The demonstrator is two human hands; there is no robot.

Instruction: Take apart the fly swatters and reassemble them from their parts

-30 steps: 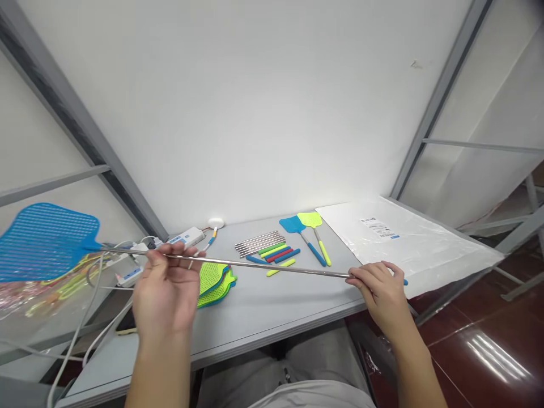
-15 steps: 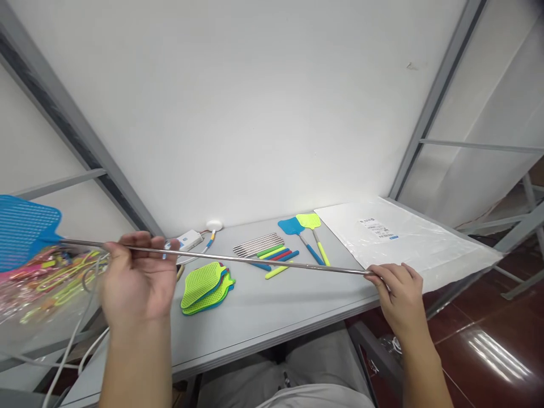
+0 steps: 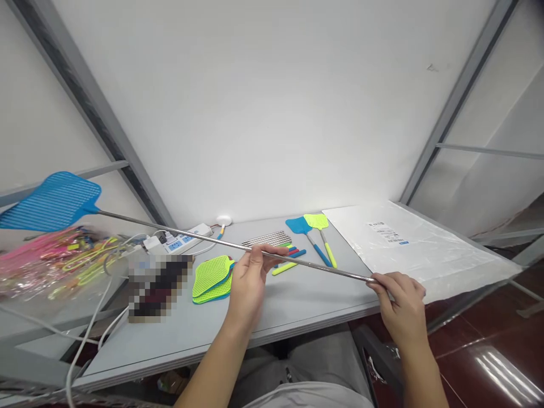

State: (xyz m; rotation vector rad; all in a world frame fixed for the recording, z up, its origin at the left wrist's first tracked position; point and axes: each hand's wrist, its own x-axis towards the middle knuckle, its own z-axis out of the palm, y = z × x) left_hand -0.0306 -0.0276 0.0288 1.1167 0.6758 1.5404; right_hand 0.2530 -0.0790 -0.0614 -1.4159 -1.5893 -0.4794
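Note:
A fly swatter with a blue head [image 3: 59, 201] on a long, thin metal rod [image 3: 170, 231] slants across the view, its head up at the left. My left hand [image 3: 250, 280] grips the rod near its middle, thumb and fingers pressed on it. At the bare right end of the rod, my right hand [image 3: 402, 303] pinches the tip. Beneath the rod on the table lie a row of metal rods [image 3: 267, 238] and coloured handle tubes [image 3: 284, 269], partly hidden by my left hand. Stacked yellow-green and blue swatter heads [image 3: 212, 277] lie left of that hand.
A blue swatter [image 3: 300, 226] and a yellow-green one [image 3: 317, 222] lie at the table's back. A white plastic mailer [image 3: 408, 249] covers the right side. Left are a power strip [image 3: 187, 241], a blurred patch, and bagged colourful items [image 3: 63, 260].
My left hand has slid right along the rod to about its middle and closed on it. The view has shifted left, showing more of the blue head. My right hand stays at the rod's end.

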